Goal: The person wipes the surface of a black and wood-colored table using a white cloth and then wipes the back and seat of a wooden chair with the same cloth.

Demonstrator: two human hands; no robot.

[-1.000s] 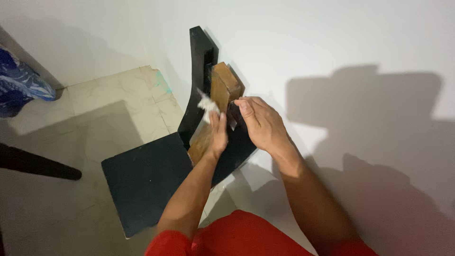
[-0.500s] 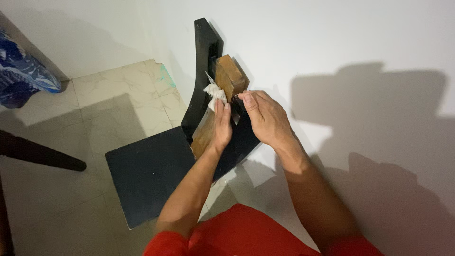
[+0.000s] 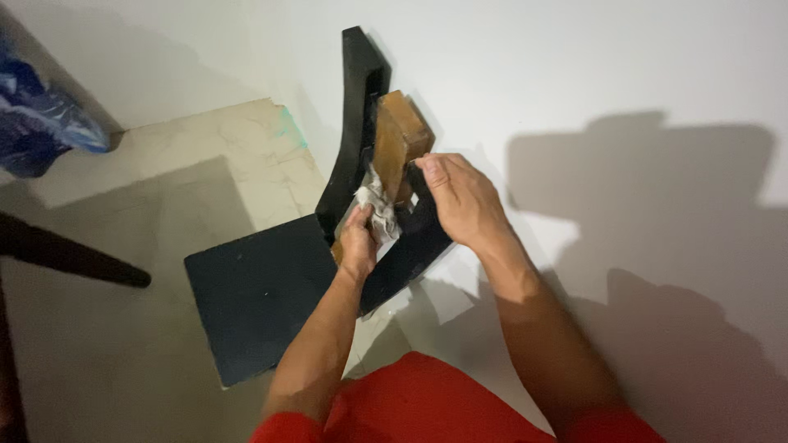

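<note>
Pressing crumpled whitish cloth point(image 3: 379, 207) against brown wooden slat point(image 3: 392, 146) with left hand point(image 3: 359, 239), fingers closed round the cloth. Slat's long axis runs up and away from that hand, between black chair uprights point(image 3: 355, 123). Right hand point(image 3: 460, 201) curled over slat's right edge, equally near, steadying.

A chair point(image 3: 271, 287) stands on the floor point(image 3: 98, 361) with its back against the wall point(image 3: 574, 82). A wooden slat point(image 3: 392, 139) sits between the back's posts. A bag point(image 3: 37, 123) lies at the floor's far left corner; a furniture leg point(image 3: 66, 258) lies left of the seat.
</note>
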